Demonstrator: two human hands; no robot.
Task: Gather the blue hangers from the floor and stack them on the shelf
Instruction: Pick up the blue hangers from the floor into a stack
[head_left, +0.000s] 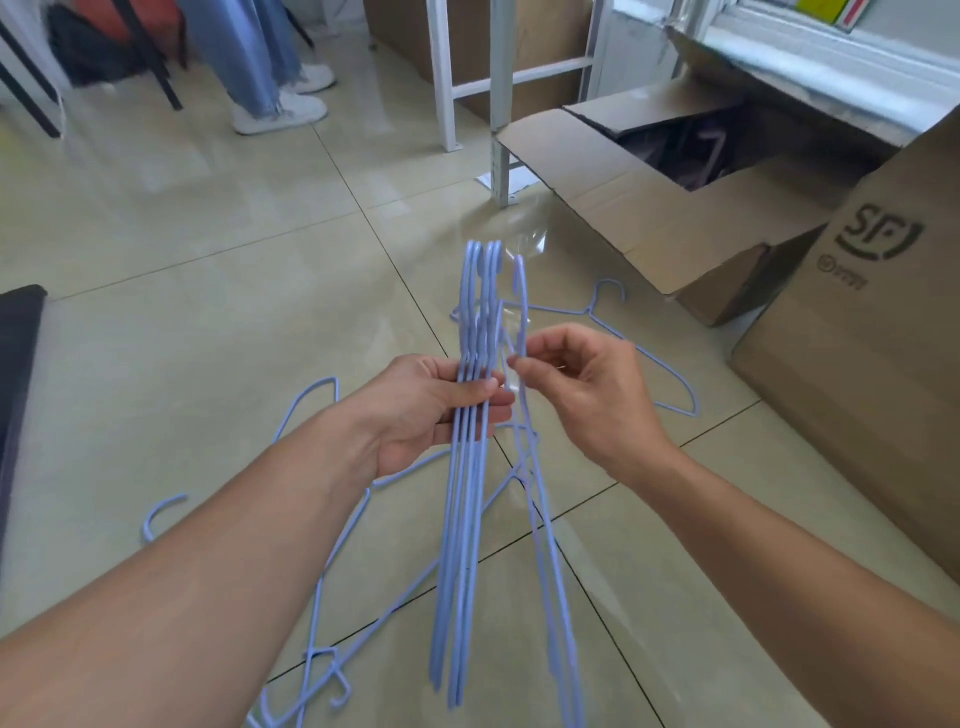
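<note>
My left hand grips a bundle of several blue hangers, held edge-on and pointing away from me. Just to its right, my right hand pinches a single blue hanger between thumb and fingers, close beside the bundle. More blue hangers lie on the tiled floor: one beyond my right hand near the cardboard boxes, and several tangled ones under my left forearm. A loose blue hook shows left of that arm. The shelf's white metal frame stands at the back.
An open cardboard box lies on the floor ahead right, and a taller closed box stands at the right. A person's legs in jeans and white shoes stand at the back left. A dark object sits at the left edge.
</note>
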